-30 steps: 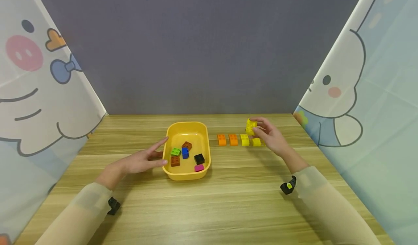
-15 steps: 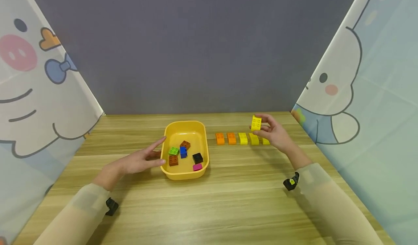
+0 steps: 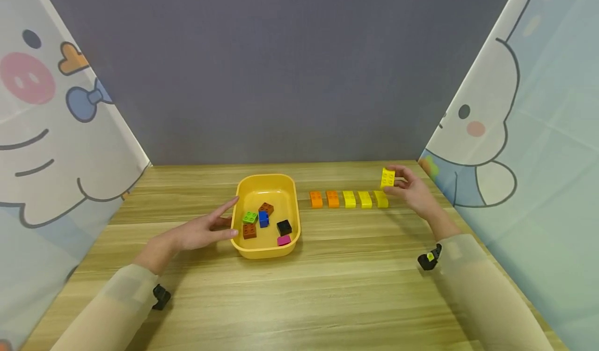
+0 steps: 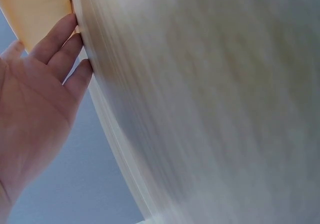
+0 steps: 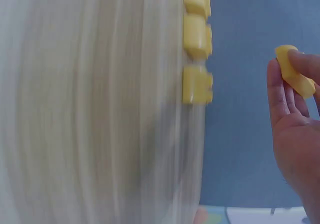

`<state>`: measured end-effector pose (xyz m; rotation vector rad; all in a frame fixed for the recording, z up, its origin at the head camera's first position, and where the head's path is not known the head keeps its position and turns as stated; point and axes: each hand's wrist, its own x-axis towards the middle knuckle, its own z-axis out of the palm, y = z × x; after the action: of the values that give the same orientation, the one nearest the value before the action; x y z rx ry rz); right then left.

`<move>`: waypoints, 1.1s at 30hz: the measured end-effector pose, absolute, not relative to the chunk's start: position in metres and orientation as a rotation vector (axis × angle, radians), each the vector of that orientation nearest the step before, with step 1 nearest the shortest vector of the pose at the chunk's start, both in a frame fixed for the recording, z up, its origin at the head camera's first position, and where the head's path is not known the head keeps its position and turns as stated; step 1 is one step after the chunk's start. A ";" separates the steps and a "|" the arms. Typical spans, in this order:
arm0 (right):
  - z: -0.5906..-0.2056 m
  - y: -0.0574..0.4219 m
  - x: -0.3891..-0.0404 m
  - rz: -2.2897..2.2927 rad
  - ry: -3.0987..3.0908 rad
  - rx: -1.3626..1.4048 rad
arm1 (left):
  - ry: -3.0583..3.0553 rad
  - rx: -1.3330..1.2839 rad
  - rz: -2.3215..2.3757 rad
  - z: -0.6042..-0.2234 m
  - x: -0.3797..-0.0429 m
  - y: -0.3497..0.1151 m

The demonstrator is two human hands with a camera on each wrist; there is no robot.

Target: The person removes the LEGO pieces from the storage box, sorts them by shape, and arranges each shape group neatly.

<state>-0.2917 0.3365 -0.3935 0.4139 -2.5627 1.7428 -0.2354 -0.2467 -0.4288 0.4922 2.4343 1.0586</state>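
Note:
Between thumb and fingers, my right hand (image 3: 414, 192) pinches a yellow building brick (image 3: 387, 178), studs facing me, raised above the table near the right end of a row. That row has two orange bricks (image 3: 316, 199) followed by three yellow bricks (image 3: 365, 199). In the right wrist view the held brick (image 5: 295, 71) is clear of the table, beyond the row's last brick (image 5: 197, 85). My left hand (image 3: 198, 231), fingers spread and fairly straight, touches the left side of a yellow tray (image 3: 267, 254). The left wrist view shows its fingers (image 4: 65, 59) by the tray wall.
Inside the tray lie two brown bricks (image 3: 249, 231), a green brick (image 3: 250, 217), a blue brick (image 3: 263, 219), a black brick (image 3: 284, 228) and a magenta brick (image 3: 284, 241). A grey panel (image 3: 281, 70) stands behind the wooden table (image 3: 299, 299), with printed cloth on both sides.
My right hand has carried the yellow brick rightward along the row, uncovering the row's right-end yellow brick. The held brick's studs have turned toward me. My left hand stays at the tray.

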 end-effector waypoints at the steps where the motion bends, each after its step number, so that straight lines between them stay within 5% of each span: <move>1: -0.394 0.340 -0.292 1.734 -2.571 0.416 | 2.433 0.492 1.059 -0.429 -0.235 -0.247; 17: -0.421 0.387 -0.302 1.260 -2.995 0.350 | 2.465 0.493 1.025 -0.429 -0.232 -0.249; 33: -0.425 0.396 -0.307 0.933 -3.096 0.590 | 2.449 0.504 1.050 -0.431 -0.235 -0.248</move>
<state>-0.3069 0.3964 -0.4248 0.5898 -3.0965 0.9329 -0.2353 -0.2479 -0.4305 0.5038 2.4492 1.0497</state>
